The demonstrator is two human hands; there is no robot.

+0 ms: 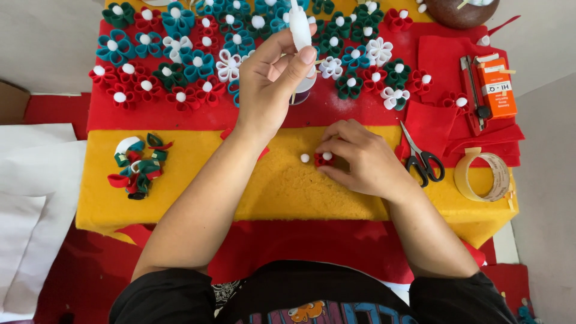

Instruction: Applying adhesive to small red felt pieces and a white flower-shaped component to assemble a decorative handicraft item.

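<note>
Yellow felt [180, 180] covers the near part of the counter, with red felt [168, 117] behind it carrying rows of finished felt flowers [180, 66] in red, teal, green and white, each with a white ball at its centre. The right hand [366, 159] rests low on the yellow felt, its fingertips closed together around a small red flower [324, 159] that already bears a white ball on top; a second, loose white ball [305, 158] lies on the felt just to the left of that flower, apart from it. The left hand [273, 81] is raised above the red felt, thumb and fingers clamped on a white tube [300, 27], whose long axis runs nearly upright and away from the person. The flower therefore lies below and to the right of the left hand, toward the person, and the right hand is by far the nearer of the two, already touching it. A heap of loose felt loops [138, 165] sits well to the left on the yellow felt. To the right lie scissors [423, 159], a tape roll [483, 176], a stack of red felt pieces [447, 60] and an orange box [497, 89] beside a cutter [471, 90]. Whether the tube's tip is open cannot be told.
</note>
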